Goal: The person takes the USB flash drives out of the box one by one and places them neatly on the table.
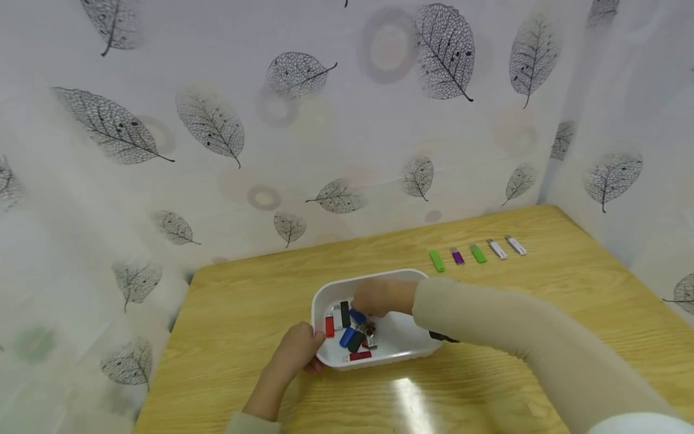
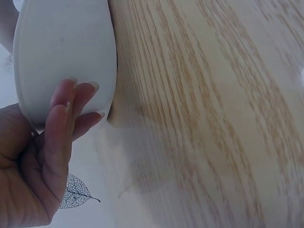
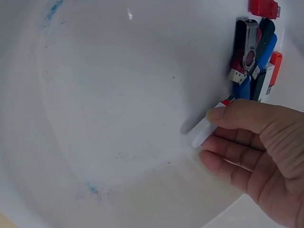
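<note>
A white plastic tub (image 1: 402, 333) stands on the table with several USB sticks (image 1: 345, 314) in its left half, among them red, blue, black and white ones. My left hand (image 1: 295, 349) grips the tub's left end. In the left wrist view its fingers (image 2: 58, 135) lie against the outer wall. My right hand (image 1: 382, 295) is inside the tub near the far wall. As the right wrist view shows, thumb and fingers pinch a white USB stick (image 3: 205, 129) with a red part at one end. Beside it lies a swivel-cover USB stick (image 3: 246, 45) on the pile.
Behind the tub to the right, a spaced row on the wooden table (image 1: 238, 313) holds a green USB stick (image 1: 437, 260), a purple one (image 1: 458, 256), another green one (image 1: 478, 253) and two white ones (image 1: 496, 249). A leaf-patterned curtain (image 1: 347, 132) hangs behind the table.
</note>
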Demonstrator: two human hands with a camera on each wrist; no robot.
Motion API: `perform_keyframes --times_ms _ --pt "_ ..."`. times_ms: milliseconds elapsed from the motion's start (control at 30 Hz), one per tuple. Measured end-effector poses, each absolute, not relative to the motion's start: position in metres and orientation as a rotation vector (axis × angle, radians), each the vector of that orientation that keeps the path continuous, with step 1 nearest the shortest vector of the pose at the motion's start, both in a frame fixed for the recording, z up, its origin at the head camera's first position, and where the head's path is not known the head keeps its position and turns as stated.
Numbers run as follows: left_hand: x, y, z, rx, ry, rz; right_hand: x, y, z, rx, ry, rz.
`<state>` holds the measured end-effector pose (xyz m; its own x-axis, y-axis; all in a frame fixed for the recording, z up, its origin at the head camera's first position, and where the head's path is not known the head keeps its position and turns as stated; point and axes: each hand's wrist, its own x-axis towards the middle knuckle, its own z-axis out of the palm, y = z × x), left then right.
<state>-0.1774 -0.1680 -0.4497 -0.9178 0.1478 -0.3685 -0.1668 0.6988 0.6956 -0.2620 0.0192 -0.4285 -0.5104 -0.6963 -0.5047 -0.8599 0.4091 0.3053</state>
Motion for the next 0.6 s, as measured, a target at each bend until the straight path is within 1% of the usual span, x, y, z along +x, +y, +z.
perform_keyframes --times_ms 233,600 --pt "-0.177 -0.166 -0.450 0.012 2.512 1.096 -0.263 0.026 -0.418 -1.075 2.393 0.543" --pt "-0.176 -0.166 -0.443 -0.010 2.496 1.070 -0.269 0.051 -0.379 -0.819 2.494 0.224"
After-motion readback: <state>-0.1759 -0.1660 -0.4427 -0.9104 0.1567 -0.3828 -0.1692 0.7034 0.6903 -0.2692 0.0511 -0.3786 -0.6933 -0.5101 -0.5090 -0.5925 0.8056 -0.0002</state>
